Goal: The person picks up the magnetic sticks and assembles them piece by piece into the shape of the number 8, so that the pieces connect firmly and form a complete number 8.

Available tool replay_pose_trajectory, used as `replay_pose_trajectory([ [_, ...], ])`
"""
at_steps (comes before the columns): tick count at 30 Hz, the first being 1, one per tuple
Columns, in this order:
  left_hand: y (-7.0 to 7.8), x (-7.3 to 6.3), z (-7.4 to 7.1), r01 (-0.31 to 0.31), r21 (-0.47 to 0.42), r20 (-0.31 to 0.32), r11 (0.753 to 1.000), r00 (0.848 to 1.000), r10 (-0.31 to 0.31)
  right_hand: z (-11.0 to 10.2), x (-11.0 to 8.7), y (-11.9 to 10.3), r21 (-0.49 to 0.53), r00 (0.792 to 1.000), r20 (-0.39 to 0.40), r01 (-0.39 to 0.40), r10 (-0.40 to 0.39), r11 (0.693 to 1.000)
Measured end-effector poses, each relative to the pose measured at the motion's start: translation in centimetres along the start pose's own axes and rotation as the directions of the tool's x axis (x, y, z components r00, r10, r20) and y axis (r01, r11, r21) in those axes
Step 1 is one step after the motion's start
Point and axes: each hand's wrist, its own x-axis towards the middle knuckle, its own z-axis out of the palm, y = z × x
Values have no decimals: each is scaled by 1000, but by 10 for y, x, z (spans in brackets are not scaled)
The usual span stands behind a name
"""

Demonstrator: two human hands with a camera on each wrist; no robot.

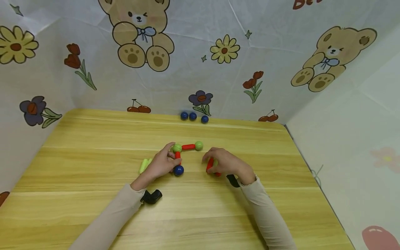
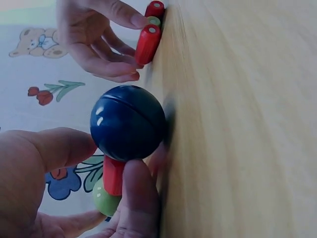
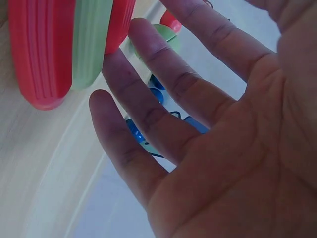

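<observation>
My left hand (image 1: 160, 164) grips a red rod (image 1: 178, 155) that joins a green ball (image 1: 177, 148) to a blue ball (image 1: 178, 170). From that green ball a second red rod (image 1: 188, 147) runs right to another green ball (image 1: 199, 145). In the left wrist view, thumb and fingers lie around the rod behind the blue ball (image 2: 128, 123). Over loose rods to the right is my right hand (image 1: 227, 161), its fingers spread and fairly straight in the right wrist view. Fingertips touch or nearly touch a red rod (image 3: 119, 25); a green rod (image 3: 91, 47) and another red rod lie beside it.
Several light green rods (image 1: 144, 166) lie left of my left hand, partly hidden by it. Three blue balls (image 1: 192, 116) sit at the table's back edge by the printed cloth (image 1: 200, 80). Black wrist devices (image 1: 151, 197) are on both arms.
</observation>
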Motion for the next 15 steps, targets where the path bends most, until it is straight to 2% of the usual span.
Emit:
replay_pose_trajectory([
  [6,-2,-5,0,-21,-29,37,999,999,22,8,2,4,1,1000,-25,0,0,1000],
  [15,-1,-4,-2,-97,23,61,995,994,95,9,7,4,-39,996,-79,26,-29,999],
])
